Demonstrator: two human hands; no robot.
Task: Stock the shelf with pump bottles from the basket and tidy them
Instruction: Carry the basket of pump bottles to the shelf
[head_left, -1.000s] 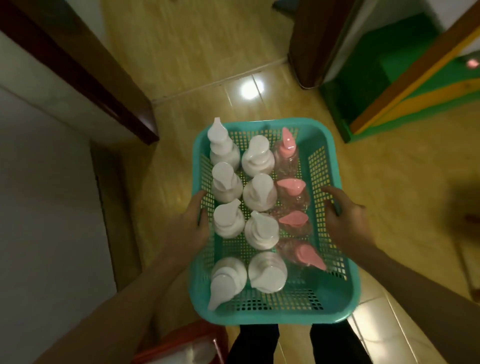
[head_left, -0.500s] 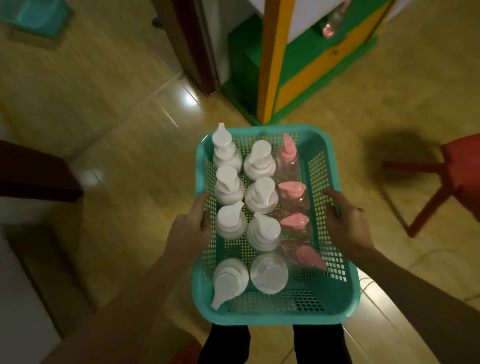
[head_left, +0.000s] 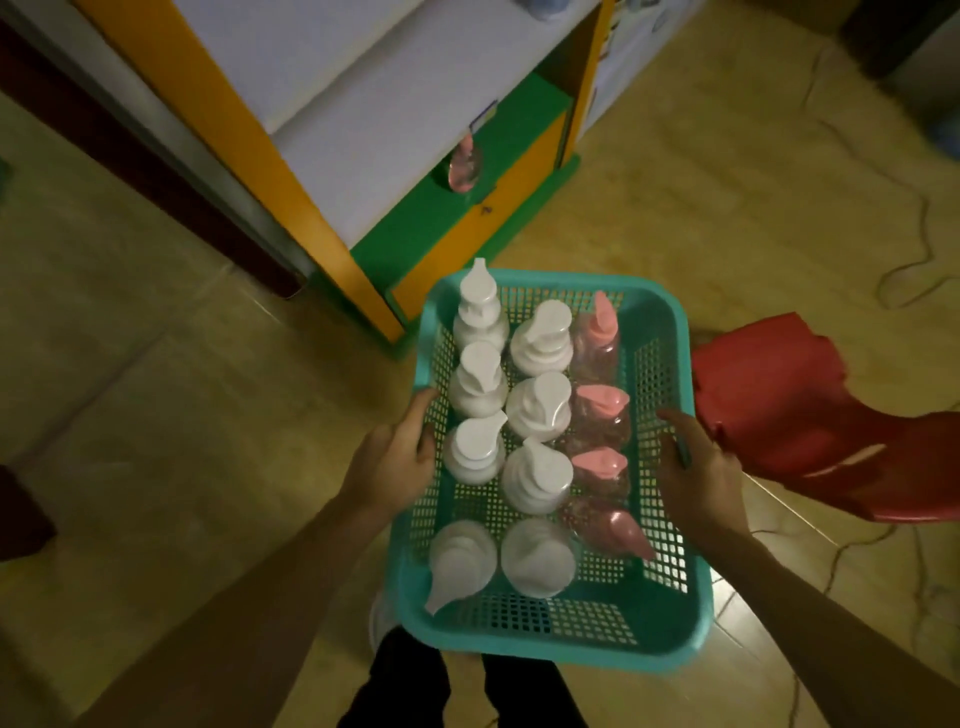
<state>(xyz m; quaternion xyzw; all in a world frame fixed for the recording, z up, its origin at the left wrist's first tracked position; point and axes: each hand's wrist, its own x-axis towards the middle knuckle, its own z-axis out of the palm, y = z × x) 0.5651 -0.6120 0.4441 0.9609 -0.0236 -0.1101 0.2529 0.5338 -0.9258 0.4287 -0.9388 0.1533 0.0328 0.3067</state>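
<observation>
I carry a teal mesh basket (head_left: 670, 618) in front of me. My left hand (head_left: 392, 460) grips its left rim and my right hand (head_left: 696, 470) grips its right rim. Inside stand several white pump bottles (head_left: 537, 480) in two columns and several clear bottles with pink pumps (head_left: 600, 462) along the right side. Ahead to the upper left stands the shelf unit (head_left: 363, 124), with white boards, yellow posts and a green base. One pink pump bottle (head_left: 464, 169) stands on its lower board.
A red plastic stool (head_left: 779, 395) stands just right of the basket, near my right hand. Thin cables (head_left: 919, 260) trail over the tiled floor at the right. A dark wooden frame (head_left: 130, 156) runs along the left of the shelf. My legs are below the basket.
My view has swung right while I hold the basket the same way. The shelf unit has come closer and fills the top, and the red stool now lies next to the basket.
</observation>
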